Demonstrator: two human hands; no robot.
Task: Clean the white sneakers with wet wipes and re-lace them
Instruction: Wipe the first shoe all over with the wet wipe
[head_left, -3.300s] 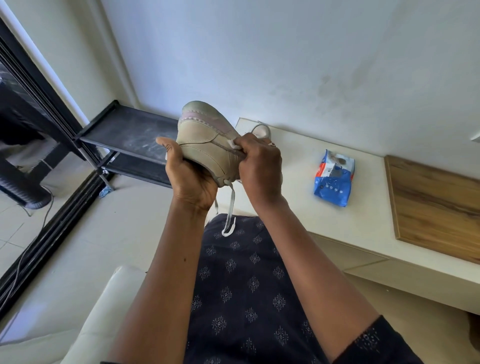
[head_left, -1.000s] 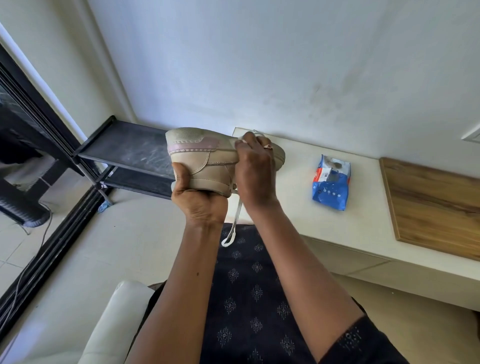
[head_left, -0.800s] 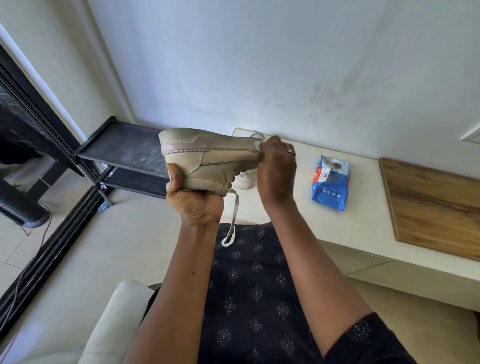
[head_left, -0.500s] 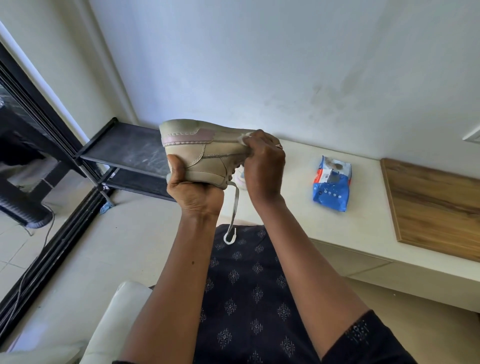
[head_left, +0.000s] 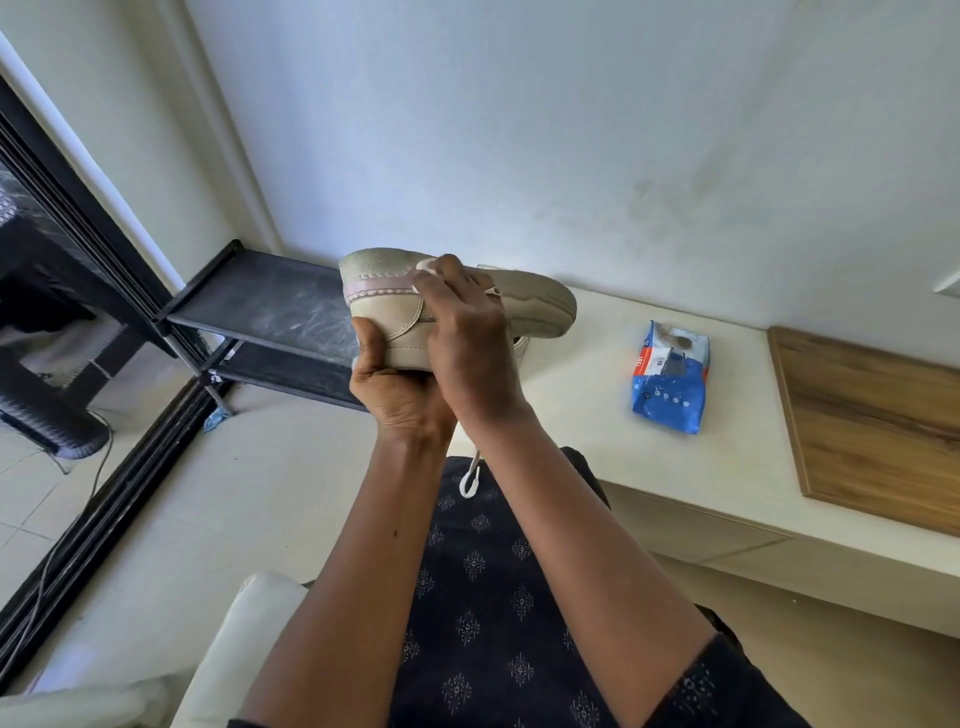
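the left hand (head_left: 397, 395) grips the beige, pink-trimmed leather sneaker (head_left: 535, 301) from beneath, holding it aloft in front of the pale table (head_left: 587, 400). the right hand (head_left: 467, 338) pinches a small white wet wipe (head_left: 428, 266) against its heel end. a white lace (head_left: 470, 480) dangles below. a blue plastic wipes pack (head_left: 670, 387) lies on the table.

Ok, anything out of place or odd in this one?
Nothing is damaged or spilled. One loose lace hangs from the sneaker and dangles over the lap. The left hand grips the sneaker; the right hand presses a wipe to its heel. The wet wipes pack on the counter may have its flap open.
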